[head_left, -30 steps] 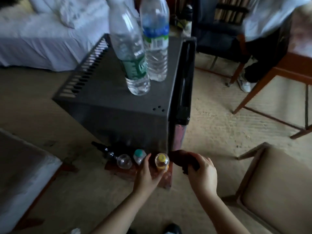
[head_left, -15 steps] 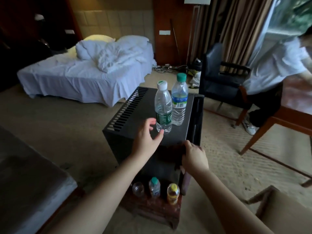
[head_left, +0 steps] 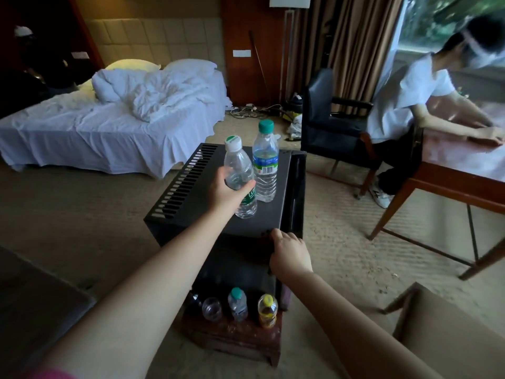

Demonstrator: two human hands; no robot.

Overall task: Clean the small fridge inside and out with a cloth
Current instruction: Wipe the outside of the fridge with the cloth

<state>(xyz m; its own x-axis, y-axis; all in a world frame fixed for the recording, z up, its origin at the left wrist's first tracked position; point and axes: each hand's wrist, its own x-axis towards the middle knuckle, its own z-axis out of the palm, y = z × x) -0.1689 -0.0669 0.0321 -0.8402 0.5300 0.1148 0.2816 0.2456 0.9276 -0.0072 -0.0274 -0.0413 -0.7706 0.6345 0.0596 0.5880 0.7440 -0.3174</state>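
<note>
**Small fridge (head_left: 269,214), one bottle grasped**

It sits on a low wooden stand (head_left: 232,341). On its top, the left grip (head_left: 228,191) wraps a white-capped water bottle (head_left: 237,164). The right grip (head_left: 289,254) curls at its near top corner, perhaps clutching something dark; I cannot tell.

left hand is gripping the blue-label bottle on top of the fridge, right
No. In the head view the left hand grips the white-capped, green-label bottle on top of the fridge; the blue-label bottle stands beside it.
</note>
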